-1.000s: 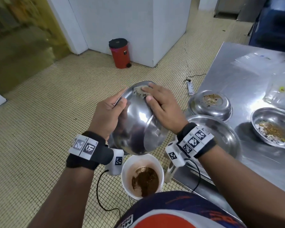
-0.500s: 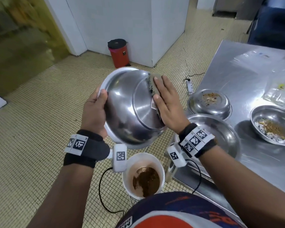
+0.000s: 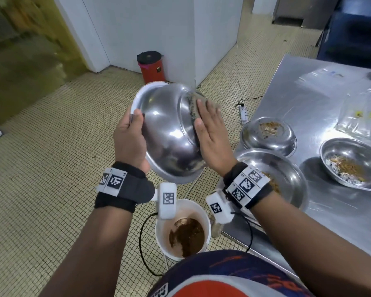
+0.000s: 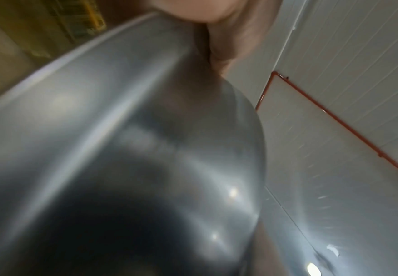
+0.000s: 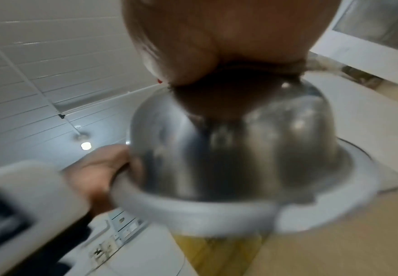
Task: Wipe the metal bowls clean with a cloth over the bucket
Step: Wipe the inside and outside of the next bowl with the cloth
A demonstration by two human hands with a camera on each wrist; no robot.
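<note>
Shiny round metal bowl [image 3: 169, 133] is held mid-frame, tipped on its side above the white plastic bucket [image 3: 204, 219], rim gripped by left hand [image 3: 130, 142]. Grey cloth [image 3: 194, 105] is pressed onto its base under flat, straight-fingered right hand [image 3: 212, 133].

Silver bowl [image 3: 169, 133] is gleaming; grey-tan cloth [image 3: 196, 105]; white bucket [image 3: 202, 213] holding brown sludge; red bin [image 3: 151, 68], black lid.

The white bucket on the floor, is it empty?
No. In the head view the white bucket holds brown sludge at its bottom, below the metal bowl being wiped.
</note>
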